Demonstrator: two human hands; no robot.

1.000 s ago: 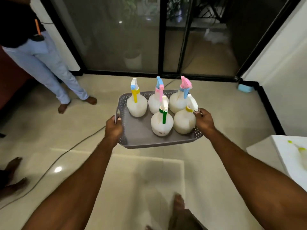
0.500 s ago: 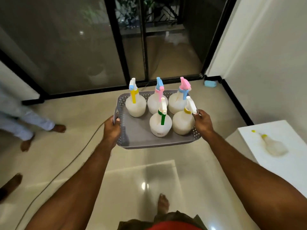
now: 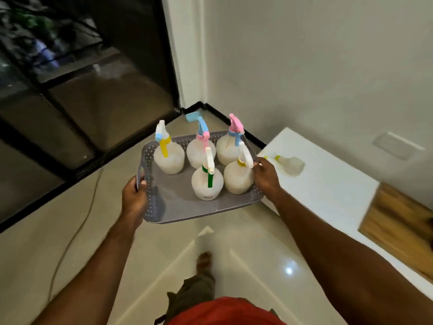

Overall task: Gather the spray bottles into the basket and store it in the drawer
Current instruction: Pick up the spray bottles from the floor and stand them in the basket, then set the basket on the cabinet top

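— How are the hands set?

— Both are closed around the grey basket (image 3: 178, 207), carried in the air above the floor (image 3: 70, 242). The left hand (image 3: 134, 201) wraps the handle on the left rim, thumb on top. The right hand (image 3: 266, 178) grips the right rim, fingers curled under it.

— And the spray bottles?

— Five stand upright in the basket: three along the far side, with yellow (image 3: 167, 156), pink (image 3: 200, 153) and blue (image 3: 229, 148) collars, and two nearer, one with a green strip (image 3: 207, 181), one with a yellow collar (image 3: 237, 179) just beside the right hand.

— What changed from half a second ago?

— The view has swung right. The glass doors (image 3: 77, 102) now sit at the left, the other person's legs are gone, and the white counter (image 3: 328, 188) fills more of the right side, with a wooden board (image 3: 398, 226) now showing.

— Anything unclear?

— A sixth bottle (image 3: 289, 165) lies on the counter, blurred; it is probably on its side. The board is cut off by the frame edge.
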